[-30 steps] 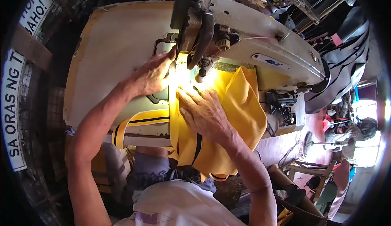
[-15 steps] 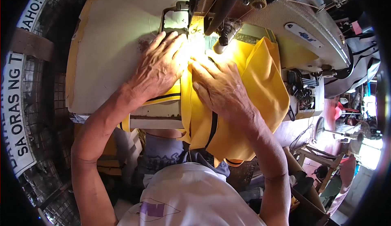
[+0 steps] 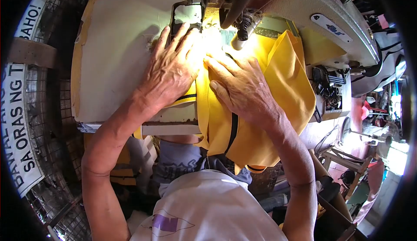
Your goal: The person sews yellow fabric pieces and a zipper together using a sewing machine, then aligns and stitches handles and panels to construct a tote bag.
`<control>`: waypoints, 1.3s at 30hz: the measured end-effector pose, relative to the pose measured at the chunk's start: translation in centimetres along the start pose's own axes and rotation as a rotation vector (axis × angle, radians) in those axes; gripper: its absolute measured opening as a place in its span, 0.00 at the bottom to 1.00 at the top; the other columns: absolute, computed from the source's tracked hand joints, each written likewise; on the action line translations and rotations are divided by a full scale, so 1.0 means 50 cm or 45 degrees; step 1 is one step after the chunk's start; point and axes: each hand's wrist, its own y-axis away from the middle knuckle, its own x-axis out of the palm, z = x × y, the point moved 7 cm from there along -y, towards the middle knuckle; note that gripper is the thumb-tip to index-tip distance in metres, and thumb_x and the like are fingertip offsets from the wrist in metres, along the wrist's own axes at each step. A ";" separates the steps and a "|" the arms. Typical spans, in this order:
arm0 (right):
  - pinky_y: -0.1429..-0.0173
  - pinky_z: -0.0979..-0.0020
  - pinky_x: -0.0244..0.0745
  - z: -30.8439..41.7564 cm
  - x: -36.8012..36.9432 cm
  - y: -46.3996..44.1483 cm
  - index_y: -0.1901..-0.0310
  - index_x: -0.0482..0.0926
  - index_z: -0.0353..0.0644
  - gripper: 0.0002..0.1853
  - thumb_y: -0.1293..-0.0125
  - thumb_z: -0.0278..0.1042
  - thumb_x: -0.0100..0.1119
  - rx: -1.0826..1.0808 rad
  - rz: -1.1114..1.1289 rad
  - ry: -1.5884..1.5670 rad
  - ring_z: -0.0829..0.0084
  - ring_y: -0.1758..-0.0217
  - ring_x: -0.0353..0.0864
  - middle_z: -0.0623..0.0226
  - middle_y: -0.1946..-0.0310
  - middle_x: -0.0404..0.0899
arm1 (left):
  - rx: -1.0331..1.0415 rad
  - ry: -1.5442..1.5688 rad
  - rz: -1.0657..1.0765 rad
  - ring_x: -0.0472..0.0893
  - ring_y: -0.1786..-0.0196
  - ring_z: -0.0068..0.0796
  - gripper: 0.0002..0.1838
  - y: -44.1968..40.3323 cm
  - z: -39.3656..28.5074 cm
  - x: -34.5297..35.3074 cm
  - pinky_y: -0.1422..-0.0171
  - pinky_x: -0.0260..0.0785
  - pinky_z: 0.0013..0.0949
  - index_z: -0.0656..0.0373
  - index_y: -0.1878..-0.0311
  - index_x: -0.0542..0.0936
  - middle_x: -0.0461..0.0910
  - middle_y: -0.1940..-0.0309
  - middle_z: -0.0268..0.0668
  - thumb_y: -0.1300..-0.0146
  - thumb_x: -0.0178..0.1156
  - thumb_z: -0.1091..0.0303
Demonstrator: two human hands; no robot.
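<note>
A yellow cloth with a black stripe lies under the sewing machine and hangs over the table's front edge. My left hand is flat, fingers spread, at the cloth's left side, its fingertips just left of the brightly lit needle area. Below its wrist shows a yellow band with a dark stripe. My right hand presses flat on the cloth, fingers stretched toward the machine and thumb apart. Glare hides the needle and the seam between my fingertips.
The pale worktable extends left, with worn edges. A lettered sign hangs on wire mesh at far left. At right are a small tray of dark items, a fan and a wooden frame.
The view has shifted slightly. Both hands and the cloth have moved a little toward the machine, and less of the striped band shows beneath my left wrist.
</note>
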 end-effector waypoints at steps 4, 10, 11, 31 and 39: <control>0.36 0.56 0.66 -0.008 0.003 -0.008 0.41 0.79 0.43 0.19 0.31 0.38 0.61 0.019 0.056 0.012 0.61 0.38 0.75 0.63 0.42 0.80 | -0.028 0.008 -0.006 0.67 0.25 0.51 0.24 -0.005 0.011 0.003 0.19 0.54 0.61 0.66 0.38 0.79 0.74 0.35 0.50 0.34 0.61 0.63; 0.38 0.56 0.66 -0.003 0.003 -0.005 0.41 0.80 0.42 0.19 0.31 0.39 0.60 -0.019 0.004 0.043 0.60 0.39 0.75 0.64 0.42 0.81 | 0.038 0.086 -0.059 0.68 0.25 0.46 0.24 0.004 0.007 -0.004 0.18 0.54 0.57 0.66 0.39 0.79 0.76 0.36 0.46 0.33 0.62 0.60; 0.38 0.56 0.67 -0.004 0.002 -0.005 0.41 0.80 0.42 0.19 0.31 0.39 0.60 -0.026 0.001 0.039 0.60 0.40 0.75 0.64 0.42 0.81 | 0.062 0.071 -0.065 0.69 0.26 0.45 0.24 0.010 0.005 -0.001 0.18 0.55 0.56 0.65 0.40 0.80 0.77 0.37 0.44 0.32 0.62 0.58; 0.37 0.52 0.68 -0.055 0.034 -0.037 0.35 0.79 0.43 0.25 0.31 0.43 0.62 0.006 0.219 0.093 0.52 0.42 0.77 0.55 0.38 0.79 | -0.047 0.123 -0.029 0.68 0.26 0.50 0.22 -0.012 0.042 -0.004 0.21 0.57 0.58 0.61 0.38 0.79 0.74 0.34 0.42 0.29 0.58 0.58; 0.34 0.50 0.72 0.025 -0.102 0.029 0.35 0.78 0.40 0.25 0.31 0.41 0.67 0.088 -0.004 0.041 0.48 0.39 0.79 0.49 0.41 0.79 | -0.057 0.017 0.079 0.67 0.24 0.49 0.24 0.002 0.025 -0.019 0.19 0.56 0.55 0.63 0.32 0.76 0.72 0.29 0.49 0.25 0.54 0.58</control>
